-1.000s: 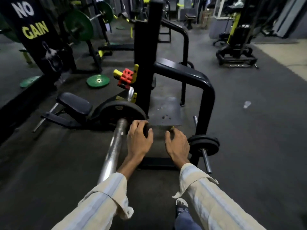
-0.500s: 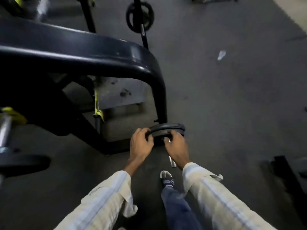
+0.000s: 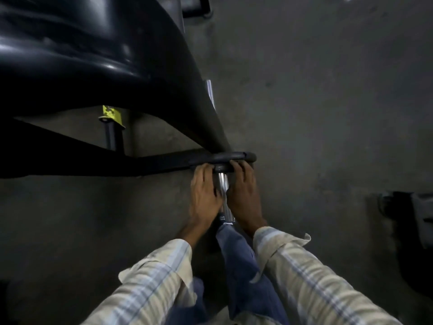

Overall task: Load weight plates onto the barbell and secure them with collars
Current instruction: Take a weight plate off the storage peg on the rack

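Observation:
Small black weight plates sit edge-on on a low chrome storage peg at the foot of the black rack frame. My left hand grips the nearest plate from the left. My right hand grips it from the right. The peg runs between my two hands toward me. The barbell and any collars are out of view.
The thick black rack arm looms overhead at upper left. A black base bar runs along the floor to the left of the plates. A yellow-tagged post stands behind it. Dark equipment sits at right. My leg in jeans is below.
I have bent lower and closer to the plates. Both hands moved from the plates' top edge to wrap round the nearest plate at the peg.

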